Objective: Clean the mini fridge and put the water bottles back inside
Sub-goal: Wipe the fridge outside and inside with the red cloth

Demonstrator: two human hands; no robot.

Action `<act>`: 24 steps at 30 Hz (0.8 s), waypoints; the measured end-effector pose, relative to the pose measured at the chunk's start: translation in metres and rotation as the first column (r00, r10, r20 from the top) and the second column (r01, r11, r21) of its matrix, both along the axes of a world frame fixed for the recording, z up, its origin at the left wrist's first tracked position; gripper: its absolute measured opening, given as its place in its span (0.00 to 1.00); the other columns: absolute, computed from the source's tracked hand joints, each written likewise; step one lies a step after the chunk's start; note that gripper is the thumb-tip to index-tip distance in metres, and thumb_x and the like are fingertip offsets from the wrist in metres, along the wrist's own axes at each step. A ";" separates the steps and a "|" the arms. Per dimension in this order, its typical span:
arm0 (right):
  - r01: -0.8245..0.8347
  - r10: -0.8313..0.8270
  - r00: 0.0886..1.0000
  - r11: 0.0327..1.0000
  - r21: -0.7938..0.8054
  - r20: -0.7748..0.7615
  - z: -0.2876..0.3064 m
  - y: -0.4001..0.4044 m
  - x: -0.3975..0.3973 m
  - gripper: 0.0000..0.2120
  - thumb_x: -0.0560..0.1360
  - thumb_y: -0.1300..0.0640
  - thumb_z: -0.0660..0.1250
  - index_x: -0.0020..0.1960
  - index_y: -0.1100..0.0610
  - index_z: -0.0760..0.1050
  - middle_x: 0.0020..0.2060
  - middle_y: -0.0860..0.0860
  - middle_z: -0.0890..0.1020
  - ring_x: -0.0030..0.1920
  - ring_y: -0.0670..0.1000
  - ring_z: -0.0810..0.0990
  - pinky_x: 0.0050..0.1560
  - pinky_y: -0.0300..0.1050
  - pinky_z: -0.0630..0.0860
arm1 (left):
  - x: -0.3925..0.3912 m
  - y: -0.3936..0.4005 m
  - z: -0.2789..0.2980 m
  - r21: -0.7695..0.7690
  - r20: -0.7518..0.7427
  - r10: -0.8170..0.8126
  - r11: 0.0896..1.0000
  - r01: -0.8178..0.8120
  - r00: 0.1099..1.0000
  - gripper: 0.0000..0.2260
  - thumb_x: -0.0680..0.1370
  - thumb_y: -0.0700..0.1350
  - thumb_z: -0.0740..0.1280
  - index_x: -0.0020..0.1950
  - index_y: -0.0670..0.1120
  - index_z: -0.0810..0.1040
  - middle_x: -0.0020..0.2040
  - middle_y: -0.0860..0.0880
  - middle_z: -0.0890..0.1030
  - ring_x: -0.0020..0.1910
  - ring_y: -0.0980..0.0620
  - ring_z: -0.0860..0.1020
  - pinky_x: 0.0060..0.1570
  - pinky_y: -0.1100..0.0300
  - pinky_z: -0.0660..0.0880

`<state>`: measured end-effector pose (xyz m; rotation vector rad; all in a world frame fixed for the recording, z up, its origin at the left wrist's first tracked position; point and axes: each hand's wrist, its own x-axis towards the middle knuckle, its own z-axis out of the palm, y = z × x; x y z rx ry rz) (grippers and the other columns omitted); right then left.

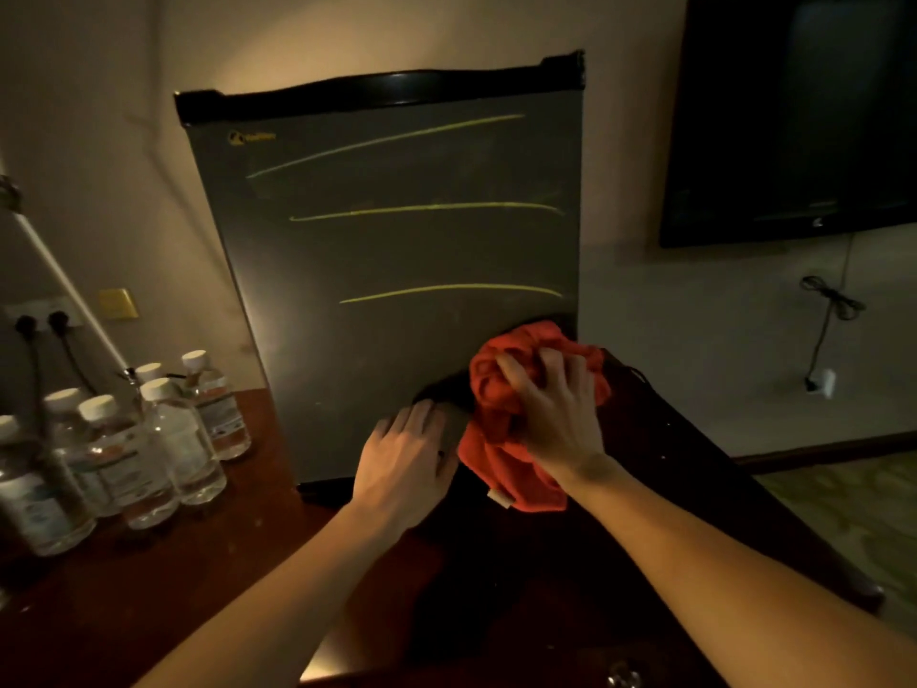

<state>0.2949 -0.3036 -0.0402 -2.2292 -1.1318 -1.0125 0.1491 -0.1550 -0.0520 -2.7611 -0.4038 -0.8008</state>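
Gripping a bunched red cloth (516, 429), the right hand (556, 414) presses the fridge (397, 290) at 5 o'clock; left hand (407, 464) lies flat, fingertips shadowed; bottles (163, 439) cropped at 9 o'clock.

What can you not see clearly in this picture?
Head view only:
- Fridge inside: hidden by its shut door.
- Bottle labels: too small and dark to read.
- Surface under the red cloth: covered by the cloth and right hand.
- Television: cut off by the frame edge.

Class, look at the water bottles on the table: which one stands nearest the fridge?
The white-capped bottle at the back right of the group; its side stands almost against the fridge, while the others stand further left.
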 end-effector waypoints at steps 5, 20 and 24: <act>-0.087 0.126 0.962 0.982 -0.166 0.242 -0.012 0.042 -0.019 0.34 0.60 0.48 0.78 0.65 0.48 0.76 0.63 0.59 0.75 0.58 0.63 0.69 0.50 0.63 0.76 | -0.018 0.019 0.008 0.007 -0.018 0.093 0.996 -0.093 0.996 0.21 0.74 0.56 0.63 0.61 0.45 0.76 0.60 0.46 0.77 0.58 0.45 0.77 0.54 0.52 0.73; -0.002 0.027 0.917 0.998 -0.061 0.398 0.092 0.145 -0.081 0.24 0.76 0.52 0.51 0.68 0.42 0.73 0.69 0.50 0.73 0.69 0.58 0.70 0.62 0.59 0.68 | -0.073 0.077 0.042 -0.036 0.160 0.103 0.995 -0.098 0.982 0.21 0.76 0.55 0.57 0.64 0.45 0.74 0.61 0.47 0.77 0.62 0.47 0.76 0.56 0.52 0.74; 0.001 0.013 0.898 0.999 -0.032 0.440 0.083 0.149 -0.073 0.21 0.78 0.48 0.55 0.70 0.41 0.71 0.72 0.49 0.69 0.71 0.59 0.65 0.65 0.68 0.61 | -0.079 0.086 0.046 -0.036 0.156 0.130 0.991 -0.126 0.979 0.23 0.78 0.56 0.54 0.66 0.45 0.73 0.65 0.47 0.76 0.64 0.47 0.75 0.58 0.52 0.72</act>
